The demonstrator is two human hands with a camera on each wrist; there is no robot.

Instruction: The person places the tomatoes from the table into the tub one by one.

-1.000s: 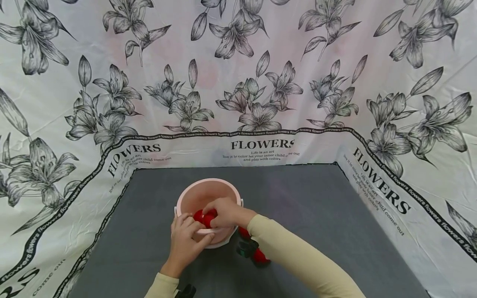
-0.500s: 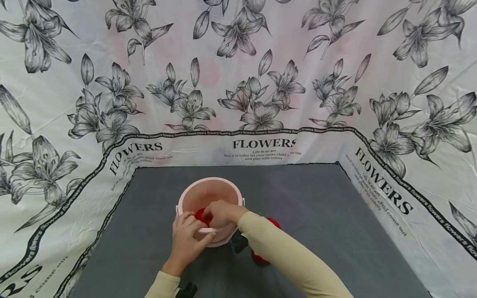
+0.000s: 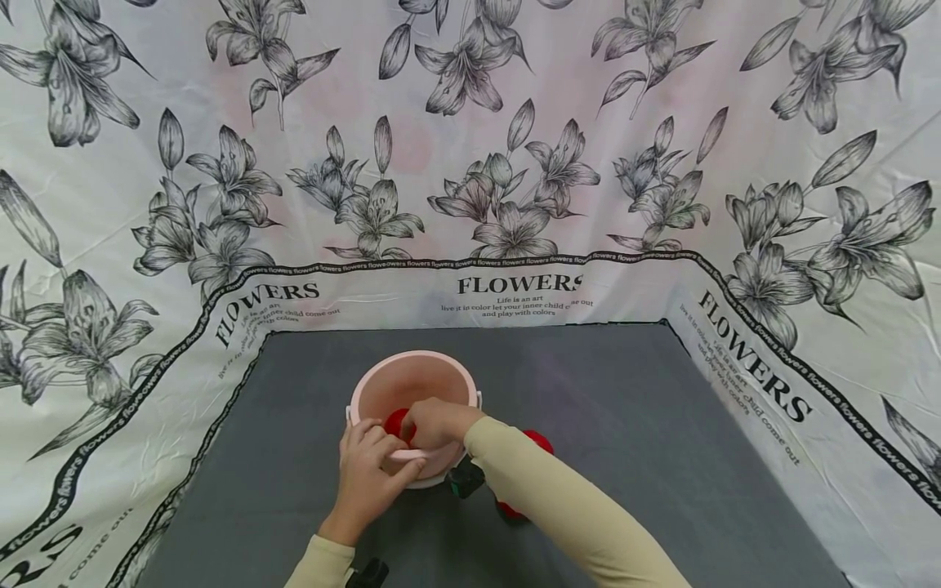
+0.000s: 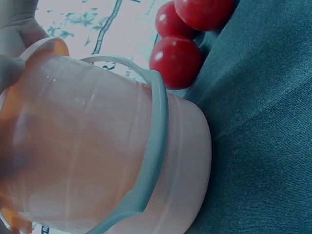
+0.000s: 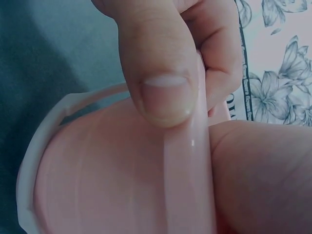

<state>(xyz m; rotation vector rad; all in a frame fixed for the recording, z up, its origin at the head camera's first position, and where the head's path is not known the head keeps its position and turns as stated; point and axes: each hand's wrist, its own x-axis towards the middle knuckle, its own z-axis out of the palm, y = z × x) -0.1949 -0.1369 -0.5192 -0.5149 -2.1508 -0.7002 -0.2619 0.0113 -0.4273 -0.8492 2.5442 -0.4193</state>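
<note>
Pink and smooth, the bucket [image 3: 413,382] is pinched at its near rim by the fingers of the left hand [image 3: 369,469]. Inside, a red ball [image 3: 395,421] is seen beside the fingers of the right hand [image 3: 441,422]; whether it is gripped cannot be told. Right of them, more red balls [image 3: 540,442] on the bench [image 3: 647,416] are partly covered by a sleeve [image 3: 566,498].

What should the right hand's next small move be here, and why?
Probably a slow lift out of the round pink plastic bucket: the right hand is down inside, beside a smooth red ball, and what it grips, if anything, is hidden; lifting would reveal that. The left hand holds the rim, which should steady the bucket.
</note>
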